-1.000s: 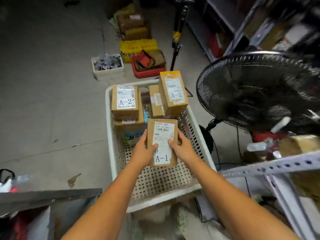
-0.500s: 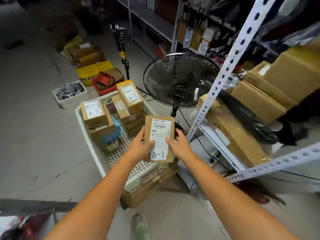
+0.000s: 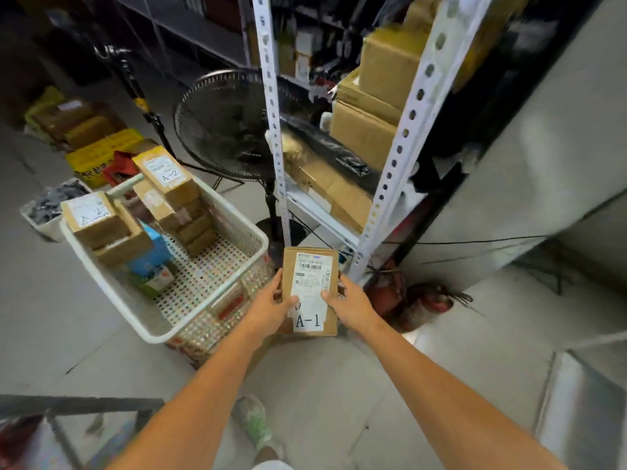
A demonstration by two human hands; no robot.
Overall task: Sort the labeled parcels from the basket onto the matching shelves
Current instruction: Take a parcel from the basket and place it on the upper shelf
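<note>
A small brown parcel labeled A-1 (image 3: pixel 310 290) is held in front of me, label up. My left hand (image 3: pixel 271 308) grips its left edge and my right hand (image 3: pixel 351 305) grips its right edge. To the left stands the white perforated basket (image 3: pixel 159 329) with several brown parcels inside; two of them show A-2 labels (image 3: pixel 169 173) (image 3: pixel 90 212). A white metal shelf rack (image 3: pixel 400 144) rises just beyond the held parcel, at the right.
The rack holds large cardboard boxes (image 3: pixel 366 130) and a black bag (image 3: pixel 336 150). A black floor fan (image 3: pixel 224 127) stands behind the basket. A yellow crate (image 3: pixel 98 157) and a small white bin (image 3: pixel 47 208) sit on the floor at the far left. My shoe (image 3: pixel 258 422) shows below.
The view has swung right from the basket toward the shelf rack. The A-1 parcel, in both hands throughout, has left the basket and now hangs to its right, near the rack's post.
</note>
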